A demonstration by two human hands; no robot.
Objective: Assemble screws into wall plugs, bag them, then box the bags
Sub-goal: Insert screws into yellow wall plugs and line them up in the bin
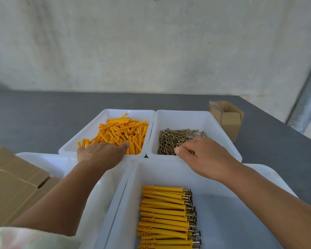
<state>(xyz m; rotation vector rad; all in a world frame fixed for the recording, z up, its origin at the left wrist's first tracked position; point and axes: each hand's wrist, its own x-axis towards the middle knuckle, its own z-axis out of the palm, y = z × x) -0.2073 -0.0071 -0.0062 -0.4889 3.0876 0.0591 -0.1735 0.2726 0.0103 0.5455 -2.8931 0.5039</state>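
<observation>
Orange wall plugs (122, 132) lie heaped in a white tray (106, 112) at the centre back. Brass screws (171, 139) fill the white tray (187, 115) to its right. My left hand (101, 155) reaches palm down into the plug tray, fingers curled out of sight, with a few plugs (83, 142) sticking up beside them. Over the near edge of the screw pile, my right hand (206, 157) pinches a screw (192, 152) between thumb and finger. Assembled plugs with screws (165, 212) lie in a row in the near white tray (169, 173).
A small open cardboard box (228, 121) stands at the back right on the grey table (34, 119). Flat cardboard (11, 180) lies at the left, beside another white tray (43, 160). A further white tray rim (267, 174) shows at the right.
</observation>
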